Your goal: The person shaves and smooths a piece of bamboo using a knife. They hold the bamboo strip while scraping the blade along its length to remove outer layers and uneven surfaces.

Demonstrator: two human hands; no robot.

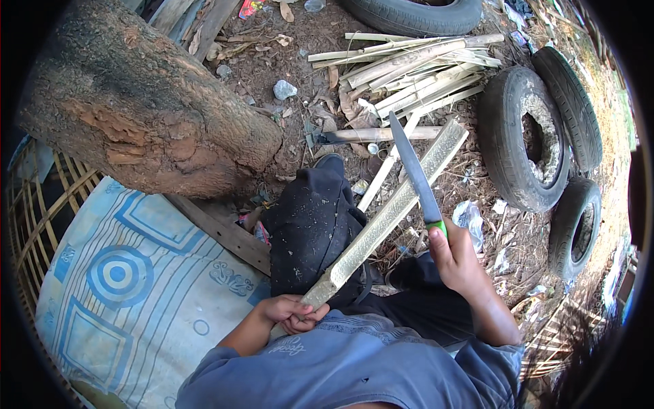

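My left hand point(294, 314) is wrapped round the near end of a long split bamboo strip point(385, 221), close against my shirt. The strip slants up and to the right across my dark trouser leg, its pale hollow inner face showing. In my right hand point(455, 258) is a knife point(417, 174), gripped by its green handle. The long grey blade points up and to the left, over the far part of the strip. Whether the blade touches the strip I cannot tell.
Cut bamboo strips point(422, 71) lie piled on the littered ground ahead. Old tyres point(504, 140) stand at the right, another tyre point(415, 15) lies at the back. A thick tree trunk point(157, 116) leans at the left, above a blue-and-white patterned sheet point(163, 300) and woven bamboo point(41, 211).
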